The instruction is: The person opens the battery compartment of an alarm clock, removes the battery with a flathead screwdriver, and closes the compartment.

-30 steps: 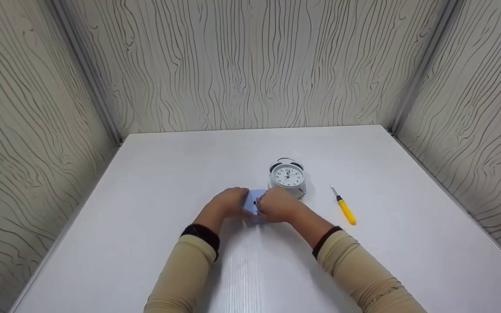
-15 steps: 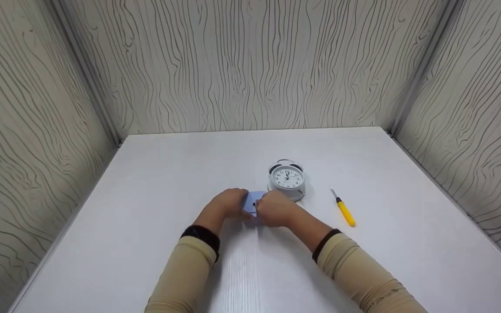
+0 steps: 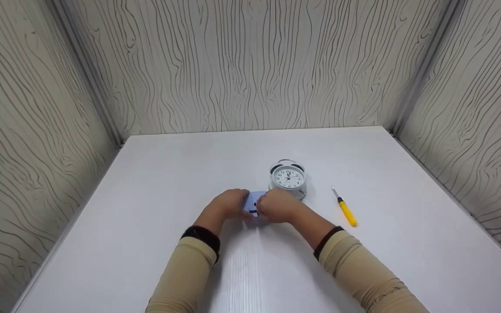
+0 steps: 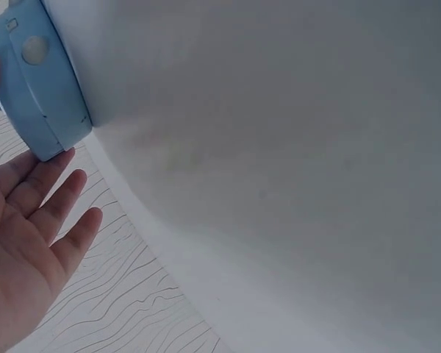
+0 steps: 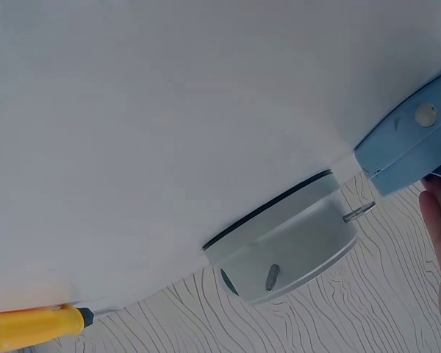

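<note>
Right hand (image 3: 278, 206) slightly higher in frame than half a second ago; dark slit (image 3: 253, 211) beside it looks wider. White table (image 3: 181, 167) underneath. Left hand (image 3: 229, 203) spans a light-blue, round-edged case (image 3: 255, 197), thumb to fingertips; right fingers bent at its front, grip hidden. Case sits just beside a white, round-faced alarm clock (image 3: 288, 178). Yellow-handled, metal-shafted screwdriver (image 3: 347, 213) farther right.

A blue case (image 4: 40, 88) is sitting on the white table (image 4: 242, 162), showing a round pale disc (image 4: 35, 50) on its side. The person's left hand (image 4: 18, 246) is holding its palm into view, a fingertip touching the case's end, other fingers lying apart. Beyond, the table's edge is slanting past, and a wavy-lined wall (image 4: 143, 290) is standing behind.
</note>
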A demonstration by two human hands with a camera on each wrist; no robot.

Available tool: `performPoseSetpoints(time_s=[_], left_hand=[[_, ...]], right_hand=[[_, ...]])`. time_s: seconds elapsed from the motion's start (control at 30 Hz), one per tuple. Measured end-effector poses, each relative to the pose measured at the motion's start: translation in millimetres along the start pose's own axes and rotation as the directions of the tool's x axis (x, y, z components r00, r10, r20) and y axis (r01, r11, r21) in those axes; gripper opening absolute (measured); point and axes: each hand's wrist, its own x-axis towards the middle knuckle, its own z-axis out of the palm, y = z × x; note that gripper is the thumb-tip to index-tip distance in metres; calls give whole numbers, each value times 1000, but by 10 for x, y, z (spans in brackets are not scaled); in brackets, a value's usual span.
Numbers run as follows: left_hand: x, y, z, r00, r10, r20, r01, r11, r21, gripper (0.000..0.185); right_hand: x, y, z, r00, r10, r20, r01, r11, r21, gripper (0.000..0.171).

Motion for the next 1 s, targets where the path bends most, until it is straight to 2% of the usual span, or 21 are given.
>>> performPoseSetpoints(time_s=[0.3, 0.43, 0.77, 1.0], left_hand=[[38, -30, 27, 999, 41, -3, -41, 999, 4, 81], [24, -16, 5, 1000, 21, 7, -21, 1000, 17, 82], [8, 27, -25, 999, -35, 24, 34, 999, 28, 84], [3, 18, -13, 1000, -11, 16, 10, 999, 48, 81]], right_hand=[[-13, 8, -2, 1000, 9, 16, -9, 1000, 24, 16], [2, 5, -17, 999, 24, 42, -26, 999, 34, 16], [7, -26, -11, 1000, 20, 13, -20, 999, -35, 17], [0, -36, -5, 1000, -13, 9, 14, 999, -47, 18]])
